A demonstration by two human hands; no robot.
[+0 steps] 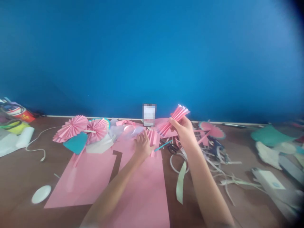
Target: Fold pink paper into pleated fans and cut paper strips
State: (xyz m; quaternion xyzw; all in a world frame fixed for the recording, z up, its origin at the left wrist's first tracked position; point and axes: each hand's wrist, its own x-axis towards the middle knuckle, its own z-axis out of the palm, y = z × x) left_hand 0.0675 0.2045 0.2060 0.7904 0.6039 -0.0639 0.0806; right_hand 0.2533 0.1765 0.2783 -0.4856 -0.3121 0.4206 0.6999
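My right hand (pixel 185 129) is raised over the back of the table, its thumb and fingers closed on a pleated pink paper (pixel 179 111) folded like an accordion. The paper's folds fan out above and below the grip. Lower and to the left, my left hand (pixel 143 145) rests with its fingers apart on the pink paper sheets. Its thumb lies against the lower edge of a second pleated pink paper (pixel 154 139); a firm grip on that piece is not visible. A blue stick (pixel 163 145) and dark-handled scissors (pixel 173 148) lie between my hands.
Large pink sheets (pixel 142 190) cover the table's middle. Finished-looking pink paper fans (pixel 73 128) lie left, beside a teal piece (pixel 76 143). A phone-like screen (pixel 149 114) stands against the blue wall. Paper strips (pixel 228 180), a tape ring (pixel 179 163) and a white disc (pixel 41 194) lie about.
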